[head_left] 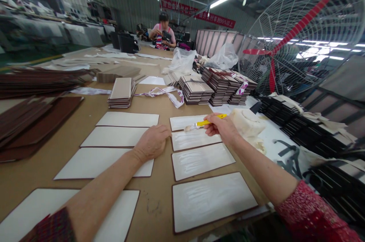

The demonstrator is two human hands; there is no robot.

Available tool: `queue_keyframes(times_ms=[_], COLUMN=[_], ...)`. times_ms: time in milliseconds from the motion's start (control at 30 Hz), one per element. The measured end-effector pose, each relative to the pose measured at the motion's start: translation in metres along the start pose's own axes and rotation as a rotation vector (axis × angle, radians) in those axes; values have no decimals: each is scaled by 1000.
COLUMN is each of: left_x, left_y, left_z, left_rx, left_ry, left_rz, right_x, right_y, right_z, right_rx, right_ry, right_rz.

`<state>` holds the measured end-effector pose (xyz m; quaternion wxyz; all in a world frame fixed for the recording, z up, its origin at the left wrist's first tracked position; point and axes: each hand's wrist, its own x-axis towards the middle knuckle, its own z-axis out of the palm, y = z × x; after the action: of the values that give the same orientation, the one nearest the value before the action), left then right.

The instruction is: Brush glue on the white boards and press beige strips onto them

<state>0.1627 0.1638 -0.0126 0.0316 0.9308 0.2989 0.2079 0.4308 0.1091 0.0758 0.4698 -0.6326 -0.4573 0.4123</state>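
Workshop table [159,200] | left hand [152,144] half-curled, empty, on white panel [114,136] | right hand [221,128] clamped on yellow brush [205,123]

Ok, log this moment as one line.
right hand: holds yellow-handled brush | left hand: rests on white rectangular panel

- Small brush with yellow plastic handle and pale bristles [203,123]: being gripped by right hand [222,128], lying nearly level, bristles pointing left over top panel of right column.
- White rectangular card panels with dark brown edging: lying flat in two columns of four.
- Right column: top panel [182,122] and nearest panel [212,200] shining with wet streaks.
- Left column: looking matte; second panel [114,136] lying with its right end under left hand [152,143].
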Motion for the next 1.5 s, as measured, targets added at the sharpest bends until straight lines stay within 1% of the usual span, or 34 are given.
queue_keyframes(times_ms=[100,200,467,700,833,967,1267,1500], left_x=[-1,-1,-2,-1,-1,-2,0,-1], left_y=[0,-1,-3,-3,-2,-3,-2,-6], left_z=[0,1,5,3,3,4,3,9], left_rx=[-16,-28,-51,-61,-56,-50,-47,-51], left_ry=[-6,-7,6,1,-4,-13,-4,0], left_rz=[35,56,45,35,38,53,65,73], right_x=[-6,-6,-5,-20,-21,-18,-23,-26], right_y=[3,6,12,7,10,17,26,28], right_z=[8,12,21,34,33,18,-44,-78], right_rx=[15,-14,-153,-135,-111,-125,-203,-281], right_ry=[-37,-60,-110,-184,-187,-133,65,178], right_rz=[19,5,-62,-2,29,58,52,27])
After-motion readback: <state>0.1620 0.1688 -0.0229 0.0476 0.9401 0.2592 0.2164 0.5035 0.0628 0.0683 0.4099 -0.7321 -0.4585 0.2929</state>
